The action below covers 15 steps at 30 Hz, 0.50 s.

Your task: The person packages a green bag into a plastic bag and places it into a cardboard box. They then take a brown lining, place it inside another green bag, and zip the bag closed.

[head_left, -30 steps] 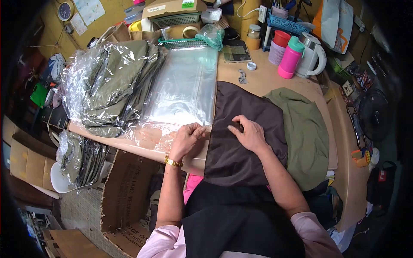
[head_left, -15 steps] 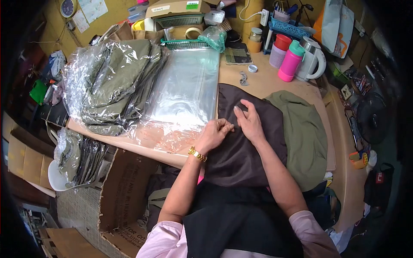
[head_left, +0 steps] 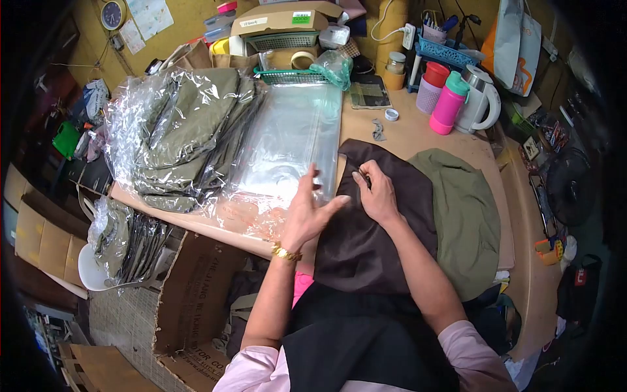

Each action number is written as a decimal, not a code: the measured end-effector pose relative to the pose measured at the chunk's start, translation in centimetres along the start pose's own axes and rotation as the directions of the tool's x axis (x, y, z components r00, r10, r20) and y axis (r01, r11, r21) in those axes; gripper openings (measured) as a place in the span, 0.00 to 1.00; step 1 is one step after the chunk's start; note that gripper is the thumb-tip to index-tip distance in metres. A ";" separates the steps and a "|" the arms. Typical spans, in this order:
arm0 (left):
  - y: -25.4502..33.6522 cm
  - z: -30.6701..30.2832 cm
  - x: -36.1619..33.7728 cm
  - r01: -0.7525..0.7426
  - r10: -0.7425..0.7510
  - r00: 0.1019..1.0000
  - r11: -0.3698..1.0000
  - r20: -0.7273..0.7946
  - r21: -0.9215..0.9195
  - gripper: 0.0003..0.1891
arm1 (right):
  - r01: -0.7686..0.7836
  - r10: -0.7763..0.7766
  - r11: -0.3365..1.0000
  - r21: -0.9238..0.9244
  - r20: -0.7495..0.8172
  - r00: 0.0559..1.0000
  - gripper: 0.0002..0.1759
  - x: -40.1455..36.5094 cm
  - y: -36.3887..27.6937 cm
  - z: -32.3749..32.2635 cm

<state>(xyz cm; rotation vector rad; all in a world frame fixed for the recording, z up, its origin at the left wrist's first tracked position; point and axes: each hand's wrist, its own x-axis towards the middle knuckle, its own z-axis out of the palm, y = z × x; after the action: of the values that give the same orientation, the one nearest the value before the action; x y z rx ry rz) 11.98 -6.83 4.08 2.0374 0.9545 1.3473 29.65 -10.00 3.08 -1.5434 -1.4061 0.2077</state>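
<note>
A dark brown garment [head_left: 372, 228] lies flat on the wooden table [head_left: 418, 130], hanging over its near edge. My right hand [head_left: 373, 193] rests on the garment's upper part, fingers pinched on the fabric. My left hand [head_left: 310, 212] hovers open, fingers spread, over the near end of a stack of clear plastic bags [head_left: 287, 140], just left of the brown garment. An olive green garment [head_left: 460, 209] lies partly under the brown one on the right.
Bagged olive garments [head_left: 179, 130] are piled at the table's left. A pink bottle [head_left: 449, 98], white kettle [head_left: 480, 98], tape roll [head_left: 392, 114] and baskets stand at the back. An open cardboard box [head_left: 196, 287] sits on the floor, left of my lap.
My left hand moved from the table edge to the brown garment, then lifted open over the plastic bags. My right hand slid a little up the garment and pinched the fabric.
</note>
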 end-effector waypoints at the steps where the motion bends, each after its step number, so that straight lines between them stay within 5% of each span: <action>1: 0.6 -0.2 0.4 0.001 -0.001 1.000 1.000 -0.002 -0.002 0.26 | 0.009 -0.009 0.999 0.045 0.000 1.000 0.10 -0.2 -0.8 -0.6; 3: 1.5 -0.2 1.1 0.329 -0.309 0.828 0.944 0.468 0.042 0.20 | 0.032 -0.031 0.998 0.054 -0.020 0.999 0.10 -0.5 -1.6 -1.7; 4: 1.9 0.0 0.6 0.351 -0.268 0.882 0.923 0.387 -0.160 0.13 | 0.028 -0.025 0.998 0.064 -0.044 0.999 0.10 -0.6 -1.8 -2.4; 7: 1.6 -1.8 0.3 0.444 -0.290 0.865 0.822 0.409 -0.356 0.10 | 0.024 -0.014 0.994 0.107 -0.093 0.996 0.10 -0.9 -1.6 -3.8; 11: 2.1 -4.8 0.6 0.482 -0.382 0.819 0.863 0.428 -0.151 0.08 | -0.004 0.025 0.977 0.215 -0.095 0.995 0.12 -1.2 -1.9 -5.0; 15: 0.6 -5.8 -0.3 0.437 -0.373 0.880 0.878 0.295 -0.194 0.13 | -0.041 0.069 0.963 0.268 -0.094 0.993 0.14 -1.5 -2.7 -5.4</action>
<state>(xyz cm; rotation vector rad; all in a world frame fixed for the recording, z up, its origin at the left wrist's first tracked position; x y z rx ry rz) 6.71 -7.20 6.50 1.6426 0.9714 0.9078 31.11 -14.60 7.03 -1.3521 -1.2026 0.3328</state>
